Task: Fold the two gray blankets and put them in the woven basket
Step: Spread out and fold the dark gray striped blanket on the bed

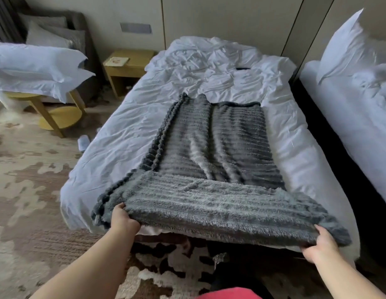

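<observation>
A gray blanket point(213, 147) with ribbed pile lies lengthwise down the middle of the frame on a bed point(127, 130) with a wrinkled white sheet. A row of small pom-poms runs along the blanket's left edge. Its near end is lifted off the foot of the bed and turned back toward the far end, forming a raised band across the lower centre.

The left hand point(123, 221) grips the near left corner of that band, its fingers curled into the fabric. The right hand point(319, 244) pinches the near right corner, thumb on top and the other fingers hidden beneath the pile.

In the upper left stands a yellow nightstand point(131, 70) with a card point(118, 60) on it; its print is too small to read. Further left, white pillows point(36, 67) are stacked on a round yellow table point(58, 117). A white slipper point(83, 142) lies on the patterned carpet point(26, 180) just beside the bed. A second bed point(349, 117) runs along the right edge.
</observation>
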Available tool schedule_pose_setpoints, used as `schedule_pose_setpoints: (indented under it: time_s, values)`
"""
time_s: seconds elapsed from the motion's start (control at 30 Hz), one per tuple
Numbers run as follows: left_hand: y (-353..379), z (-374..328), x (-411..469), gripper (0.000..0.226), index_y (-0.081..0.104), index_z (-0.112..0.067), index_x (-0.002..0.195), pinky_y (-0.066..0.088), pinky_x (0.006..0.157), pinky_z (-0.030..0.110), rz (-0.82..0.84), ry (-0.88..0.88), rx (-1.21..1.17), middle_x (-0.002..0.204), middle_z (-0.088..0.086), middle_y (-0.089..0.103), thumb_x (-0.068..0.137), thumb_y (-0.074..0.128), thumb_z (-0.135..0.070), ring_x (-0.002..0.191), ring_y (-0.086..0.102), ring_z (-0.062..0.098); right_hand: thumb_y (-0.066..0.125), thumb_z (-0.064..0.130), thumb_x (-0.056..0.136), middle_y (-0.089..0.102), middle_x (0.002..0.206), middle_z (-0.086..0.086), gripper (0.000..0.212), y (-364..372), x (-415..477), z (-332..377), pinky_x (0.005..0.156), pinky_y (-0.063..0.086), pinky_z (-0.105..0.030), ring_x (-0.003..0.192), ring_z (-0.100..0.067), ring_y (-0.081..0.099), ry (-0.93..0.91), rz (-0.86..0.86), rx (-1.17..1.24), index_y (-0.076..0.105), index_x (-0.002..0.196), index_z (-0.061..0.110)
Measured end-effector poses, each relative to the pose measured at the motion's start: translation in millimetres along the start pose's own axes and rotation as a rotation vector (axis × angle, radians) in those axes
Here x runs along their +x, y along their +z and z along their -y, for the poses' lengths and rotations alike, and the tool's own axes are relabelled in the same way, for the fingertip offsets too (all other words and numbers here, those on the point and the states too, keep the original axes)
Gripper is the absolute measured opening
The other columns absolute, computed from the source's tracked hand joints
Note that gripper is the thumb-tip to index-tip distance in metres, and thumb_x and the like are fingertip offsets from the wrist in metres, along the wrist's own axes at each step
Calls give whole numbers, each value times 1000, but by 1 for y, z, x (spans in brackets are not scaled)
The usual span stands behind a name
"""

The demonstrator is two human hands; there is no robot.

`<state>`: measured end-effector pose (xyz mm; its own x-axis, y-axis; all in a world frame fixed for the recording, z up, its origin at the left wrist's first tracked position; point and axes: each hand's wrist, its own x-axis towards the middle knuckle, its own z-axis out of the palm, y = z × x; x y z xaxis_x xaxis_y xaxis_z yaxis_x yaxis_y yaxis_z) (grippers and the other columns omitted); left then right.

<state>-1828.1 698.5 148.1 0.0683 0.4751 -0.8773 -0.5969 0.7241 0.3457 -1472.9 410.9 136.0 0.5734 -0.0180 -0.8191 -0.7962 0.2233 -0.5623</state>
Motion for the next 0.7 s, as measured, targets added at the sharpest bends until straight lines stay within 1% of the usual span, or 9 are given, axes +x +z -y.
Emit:
schedule_pose_setpoints:
  time_s: [0.1,0.2,0.27,0.33,0.4,0.47,0.53,0.6,0.7]
  values:
    - [14,-5,1,21,61,-16,103,50,75,43,-1,23,-15,109,4,65,92,50,-31,89,63,25,66,31,84,65,105,-2,17,13,-7,6,65,49,-39,75,-23,64,-23,-12,10,60,96,20]
    - [47,-16,3,22,60,-16,91,49,60,41,16,51,38,95,3,66,91,54,-36,79,63,24,69,29,83,64,105,-1,25,46,-18,28,70,51,-35,79,-21,64,-46,-22,40,58,104,21]
    - [81,-26,5,29,60,-15,96,51,74,48,81,30,73,97,9,66,88,57,-43,87,62,31,70,29,83,61,102,0,17,79,-25,46,71,51,-29,78,-19,62,-16,-33,54,60,91,18]
    - [120,-37,12,34,60,-16,93,48,78,50,110,54,85,94,10,63,81,66,-47,91,59,32,65,29,88,61,105,2,14,115,-23,68,71,52,-25,73,-15,59,-32,16,86,59,84,17]
    - [159,-47,28,24,62,-21,91,48,80,43,197,198,57,94,2,64,85,64,-43,110,58,26,56,30,93,57,115,0,15,150,-8,90,70,53,-27,83,-15,57,-113,141,152,56,101,17]
    - [191,-52,51,20,63,-21,99,40,93,37,290,311,129,106,0,62,93,53,-37,127,48,19,49,31,96,51,120,-5,20,185,18,107,76,53,-31,93,-18,56,-181,259,129,49,105,14]
    - [213,-46,85,29,59,-17,121,36,98,37,263,364,365,130,5,57,97,48,-29,128,46,19,49,32,96,51,112,-8,25,220,54,110,92,48,-36,105,-24,54,-261,287,-146,52,109,11]
    - [223,-29,121,31,58,-18,124,41,95,35,141,370,676,133,7,55,96,49,-28,117,53,22,52,31,96,52,122,-8,38,246,102,96,104,38,-41,122,-27,47,-337,251,-548,51,130,13]
    - [221,4,171,25,66,-12,115,45,56,19,-8,433,1185,108,13,64,94,56,-19,70,55,16,57,28,94,45,145,-4,46,262,167,66,112,30,-41,134,-26,40,-263,250,-915,49,137,14]
